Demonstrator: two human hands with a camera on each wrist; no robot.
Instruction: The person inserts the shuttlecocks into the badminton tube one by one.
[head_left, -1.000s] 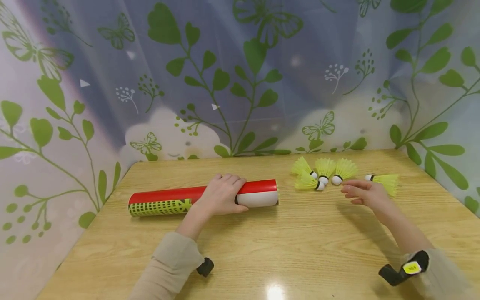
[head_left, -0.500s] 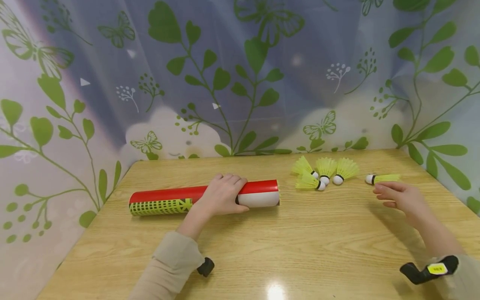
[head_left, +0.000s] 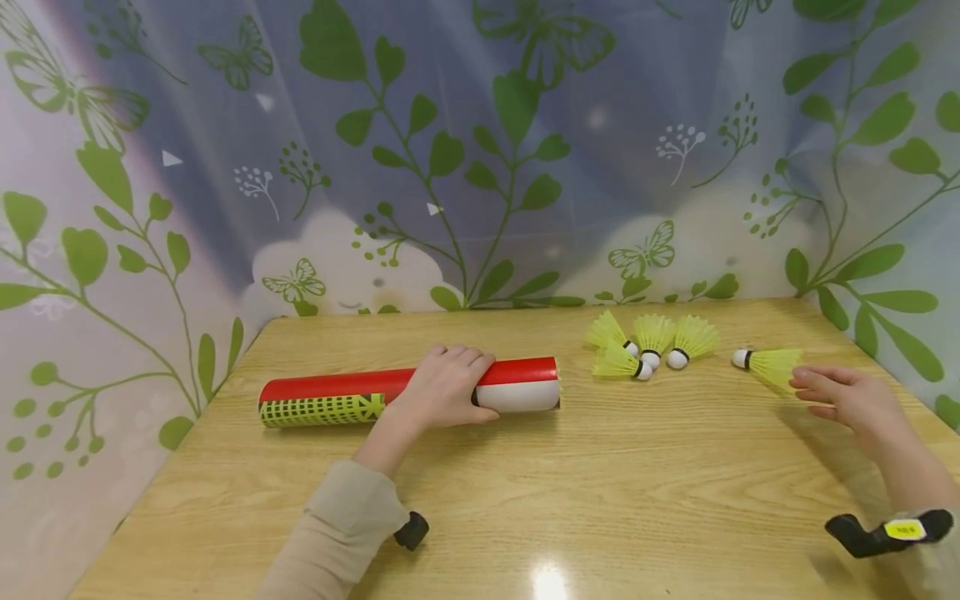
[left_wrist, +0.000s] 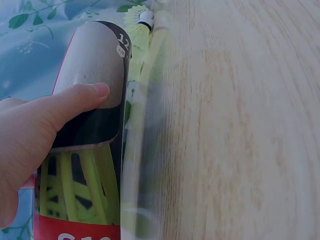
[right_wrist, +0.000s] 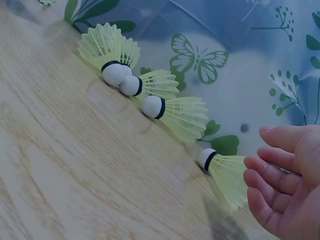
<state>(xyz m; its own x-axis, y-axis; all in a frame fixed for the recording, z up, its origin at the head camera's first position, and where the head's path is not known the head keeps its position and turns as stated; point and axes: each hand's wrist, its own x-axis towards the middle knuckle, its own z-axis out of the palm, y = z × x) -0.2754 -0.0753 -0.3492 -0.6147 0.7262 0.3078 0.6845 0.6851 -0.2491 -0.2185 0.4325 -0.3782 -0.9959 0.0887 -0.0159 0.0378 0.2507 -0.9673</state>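
Note:
A red, white and yellow-green shuttlecock tube (head_left: 521, 372) lies on its side, and my left hand (head_left: 438, 390) grips it from above. In the left wrist view the thumb presses along the tube's grey-white label (left_wrist: 92, 60); the other fingers are mostly hidden. My right hand (head_left: 858, 404) is held just above the table with loosely bent fingers and nothing in them. It is nearest to a single yellow shuttlecock (head_left: 776, 363), at the feather end. In the right wrist view the fingertips overlap that skirt's edge; whether they touch it I cannot tell.
Several yellow shuttlecocks (head_left: 693, 336) with white cork heads lie clustered at the back of the wooden table (head_left: 600, 492), between the tube's right end and the lone one. A patterned curtain (head_left: 585, 158) hangs behind the table's far edge.
My right hand has moved rightward, from beside the cluster's rightmost shuttlecock, across the lone one to its feather end. The lone shuttlecock shows more fully now. The left hand and tube stay put.

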